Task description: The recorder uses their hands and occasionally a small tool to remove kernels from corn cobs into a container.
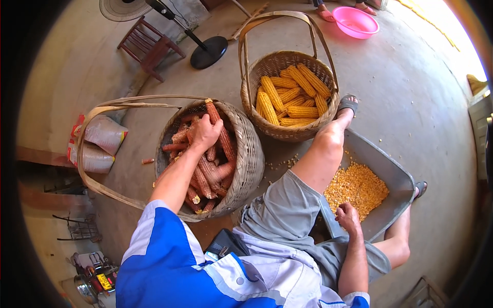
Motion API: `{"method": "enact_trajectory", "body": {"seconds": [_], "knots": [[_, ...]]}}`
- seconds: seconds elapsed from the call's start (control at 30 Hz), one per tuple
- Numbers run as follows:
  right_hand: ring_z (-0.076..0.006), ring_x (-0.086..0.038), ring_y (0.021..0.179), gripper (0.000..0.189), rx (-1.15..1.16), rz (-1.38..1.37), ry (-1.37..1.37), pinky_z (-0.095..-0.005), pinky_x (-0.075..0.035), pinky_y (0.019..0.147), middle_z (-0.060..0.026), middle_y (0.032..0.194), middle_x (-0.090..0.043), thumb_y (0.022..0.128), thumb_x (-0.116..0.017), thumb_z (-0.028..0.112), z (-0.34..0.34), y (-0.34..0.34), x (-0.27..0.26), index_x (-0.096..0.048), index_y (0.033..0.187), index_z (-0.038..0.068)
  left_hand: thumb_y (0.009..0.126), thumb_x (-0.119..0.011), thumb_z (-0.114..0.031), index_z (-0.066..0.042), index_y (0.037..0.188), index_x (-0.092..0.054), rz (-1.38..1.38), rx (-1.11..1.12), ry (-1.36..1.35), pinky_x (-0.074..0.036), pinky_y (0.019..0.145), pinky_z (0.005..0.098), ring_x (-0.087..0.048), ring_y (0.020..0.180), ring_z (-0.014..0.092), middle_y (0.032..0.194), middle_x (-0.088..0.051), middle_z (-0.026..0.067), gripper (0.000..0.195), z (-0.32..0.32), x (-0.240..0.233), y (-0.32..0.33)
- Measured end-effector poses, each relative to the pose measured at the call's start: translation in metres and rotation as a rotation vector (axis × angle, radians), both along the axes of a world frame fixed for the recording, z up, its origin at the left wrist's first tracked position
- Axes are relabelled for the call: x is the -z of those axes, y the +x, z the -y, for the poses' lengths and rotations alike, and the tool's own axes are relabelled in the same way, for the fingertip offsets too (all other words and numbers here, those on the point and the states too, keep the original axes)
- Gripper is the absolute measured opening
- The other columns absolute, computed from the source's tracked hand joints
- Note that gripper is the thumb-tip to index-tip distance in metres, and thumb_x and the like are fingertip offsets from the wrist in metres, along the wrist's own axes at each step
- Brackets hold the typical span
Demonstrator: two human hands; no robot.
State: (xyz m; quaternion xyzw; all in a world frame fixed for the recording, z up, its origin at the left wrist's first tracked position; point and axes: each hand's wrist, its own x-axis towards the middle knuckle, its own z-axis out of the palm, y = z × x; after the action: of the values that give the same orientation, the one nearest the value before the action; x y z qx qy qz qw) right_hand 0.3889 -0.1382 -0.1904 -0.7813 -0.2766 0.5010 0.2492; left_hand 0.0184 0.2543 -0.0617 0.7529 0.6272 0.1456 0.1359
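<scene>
My left hand reaches into a woven basket heaped with stripped reddish corn cobs. Its thumb and fingers close about a long bare cob with a pale yellow tip, which slants up to the rim. Just below, another cob is blurred. My right hand hovers over the near side of a grey plastic bin, its fingers curled; their inner side is hidden. Loose yellow corn kernels lie in this bin, between my legs. Ahead stands a second woven basket with unstripped yellow corn ears.
Tall hoop handles rise from both baskets. Scattered kernels and a cob piece lie on the concrete floor. Beyond are a pedestal fan, a wooden chair, stuffed sacks and a pink basin near another person's feet.
</scene>
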Motion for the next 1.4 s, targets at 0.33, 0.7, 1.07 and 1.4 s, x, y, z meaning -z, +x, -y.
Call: {"method": "enact_trajectory", "body": {"seconds": [0.33, 0.7, 1.07, 1.4], "knots": [[-0.0174, -0.068, 0.063, 0.023, -0.064, -0.024, -0.05, -0.031, -0.053, 0.055, -0.0116, 0.078, -0.068, 0.091, -0.053, 0.015, 0.003, 0.002, 0.03, -0.061, 0.099, -0.005, 0.09, -0.062, -0.015, 0.0, 0.106, -0.056, 0.901, 0.058, -0.167, -0.051, 0.079, 0.0284, -0.062, 0.086, 0.013, 0.096, -0.067, 0.0074, 0.023, 0.039, -0.057, -0.011], [-0.0172, -0.068, 0.064, 0.025, -0.072, -0.027, -0.045, -0.0313, -0.053, 0.053, -0.0113, 0.079, -0.068, 0.091, -0.054, 0.015, -0.002, 0.001, 0.029, -0.063, 0.103, -0.005, 0.089, -0.064, -0.036, -0.005, 0.104, -0.059, 0.656, -0.38, -0.234, -0.049, 0.074, 0.0335, -0.057, 0.081, 0.016, 0.09, -0.062, 0.0055, 0.035, 0.029, -0.057, -0.044], [-0.0184, -0.069, 0.064, 0.025, -0.063, -0.008, -0.05, -0.0325, -0.054, 0.059, -0.0125, 0.078, -0.068, 0.091, -0.053, 0.016, -0.002, 0.0, 0.016, -0.063, 0.1, -0.006, 0.088, -0.069, -0.03, 0.003, 0.132, -0.044, -0.018, -0.167, -0.021, -0.047, 0.093, 0.0446, -0.055, 0.113, 0.036, 0.127, -0.051, 0.0243, 0.06, 0.036, 0.037, 0.029], [-0.0196, -0.069, 0.064, 0.026, -0.034, -0.013, -0.005, -0.0326, -0.055, 0.06, -0.0136, 0.079, -0.069, 0.091, -0.055, 0.016, -0.003, 0.001, 0.017, -0.062, 0.101, -0.007, 0.094, -0.056, -0.035, -0.009, 0.144, -0.043, -0.559, 0.326, 0.013, -0.02, 0.121, 0.0494, -0.029, 0.143, 0.037, 0.157, -0.027, 0.0203, 0.058, 0.106, 0.014, -0.014]]}}
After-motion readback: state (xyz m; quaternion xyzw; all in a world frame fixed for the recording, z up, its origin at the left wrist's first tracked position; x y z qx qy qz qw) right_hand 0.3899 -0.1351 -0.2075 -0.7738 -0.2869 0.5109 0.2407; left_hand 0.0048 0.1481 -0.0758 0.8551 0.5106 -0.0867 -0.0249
